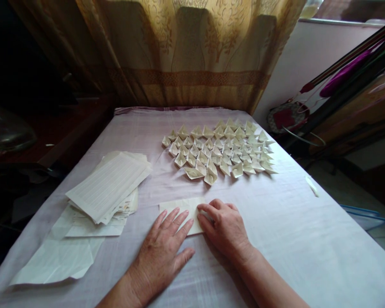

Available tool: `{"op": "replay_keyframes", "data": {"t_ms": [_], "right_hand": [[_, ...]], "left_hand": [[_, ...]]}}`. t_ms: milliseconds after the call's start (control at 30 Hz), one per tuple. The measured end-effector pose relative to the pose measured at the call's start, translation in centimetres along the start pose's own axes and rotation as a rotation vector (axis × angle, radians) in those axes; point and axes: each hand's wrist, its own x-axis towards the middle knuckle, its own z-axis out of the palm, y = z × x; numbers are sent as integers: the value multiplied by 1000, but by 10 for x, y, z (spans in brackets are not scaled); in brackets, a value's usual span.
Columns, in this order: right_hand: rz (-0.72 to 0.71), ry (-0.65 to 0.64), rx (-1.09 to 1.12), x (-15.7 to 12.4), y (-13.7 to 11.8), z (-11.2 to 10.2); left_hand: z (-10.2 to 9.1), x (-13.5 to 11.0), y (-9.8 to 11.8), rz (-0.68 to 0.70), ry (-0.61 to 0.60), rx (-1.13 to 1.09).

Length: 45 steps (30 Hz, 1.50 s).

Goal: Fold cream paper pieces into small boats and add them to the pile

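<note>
A folded cream sheet of paper lies on the pale cloth-covered table near the front. My left hand rests flat on its left part, fingers stretched out and apart. My right hand presses on the sheet's right edge, fingers curled down with the tips on the fold. Beyond them several small folded paper boats lie packed together in rows.
A stack of lined paper sheets sits at the left, with larger loose sheets under it near the table's edge. A small paper scrap lies at the right. A patterned curtain hangs behind; dark rods lean at the right.
</note>
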Motion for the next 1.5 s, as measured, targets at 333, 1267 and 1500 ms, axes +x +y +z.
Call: {"op": "replay_keyframes", "data": {"t_ms": [333,1267,1500], "right_hand": [[-6,11,16,1,1,-1],[-73,-44,-1,-13,-1,-6],[-71,-52,46,-23,28,-10]], "left_hand": [[-1,0,1,-21,-38,-16],[5,-2,-1,-3,-76,30],[7,-2,-2,-10,-116,20]]}}
